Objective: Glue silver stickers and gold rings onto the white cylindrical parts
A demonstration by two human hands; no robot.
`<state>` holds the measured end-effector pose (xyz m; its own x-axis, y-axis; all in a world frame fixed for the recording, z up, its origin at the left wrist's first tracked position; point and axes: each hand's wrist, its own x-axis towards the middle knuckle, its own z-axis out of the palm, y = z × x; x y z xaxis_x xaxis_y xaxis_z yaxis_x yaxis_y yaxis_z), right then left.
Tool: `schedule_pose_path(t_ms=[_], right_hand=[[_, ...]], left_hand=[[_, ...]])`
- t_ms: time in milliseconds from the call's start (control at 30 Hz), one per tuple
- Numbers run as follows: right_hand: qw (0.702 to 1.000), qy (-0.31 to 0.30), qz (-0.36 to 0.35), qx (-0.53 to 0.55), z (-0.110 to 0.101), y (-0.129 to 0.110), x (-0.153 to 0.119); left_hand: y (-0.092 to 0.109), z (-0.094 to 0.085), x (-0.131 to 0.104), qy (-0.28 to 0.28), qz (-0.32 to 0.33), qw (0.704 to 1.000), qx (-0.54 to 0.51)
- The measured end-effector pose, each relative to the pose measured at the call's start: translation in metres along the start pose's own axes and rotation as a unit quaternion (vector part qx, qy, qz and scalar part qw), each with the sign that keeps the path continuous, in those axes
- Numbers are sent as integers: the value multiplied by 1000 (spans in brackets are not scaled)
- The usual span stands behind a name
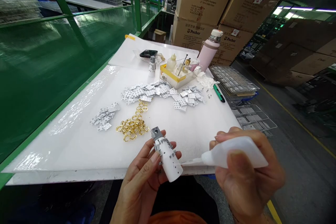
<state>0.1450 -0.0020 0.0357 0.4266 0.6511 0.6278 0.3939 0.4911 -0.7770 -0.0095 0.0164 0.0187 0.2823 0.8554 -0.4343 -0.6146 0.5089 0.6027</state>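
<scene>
In my left hand (147,171) is a small white tapered model part (169,159) with a grey square top and little grey pieces around its upper half. The fingers wrap it from behind, the thumb along its side. My right hand (246,175) grips a translucent white squeeze bottle (236,152), thumb pressed on its side. The bottle's thin nozzle (193,161) points left and its tip is at or very close to the white part's side; I cannot tell whether they touch. Beyond my hands lie a heap of gold rings (132,126) and flat grey-white pieces (141,91).
A yellow-edged tray (174,78) holds small bottles. Near it are a similar white part (152,68), a phone (148,53), a pink flask (208,50), crumpled tissue (206,79) and a green marker (218,93). Cartons (204,3) stand behind; stacked trays (235,80) sit right.
</scene>
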Motion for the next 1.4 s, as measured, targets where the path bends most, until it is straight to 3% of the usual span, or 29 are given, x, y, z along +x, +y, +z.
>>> schedule_pose_path(t_ms=[300, 1400], right_hand=[[1000, -7, -2, -2, -3, -2, 0], [999, -16, 37, 2, -7, -6, -3]], left_hand=[[1, -2, -2, 26, -16, 1000, -4], [1, 1, 0, 33, -32, 999, -24]])
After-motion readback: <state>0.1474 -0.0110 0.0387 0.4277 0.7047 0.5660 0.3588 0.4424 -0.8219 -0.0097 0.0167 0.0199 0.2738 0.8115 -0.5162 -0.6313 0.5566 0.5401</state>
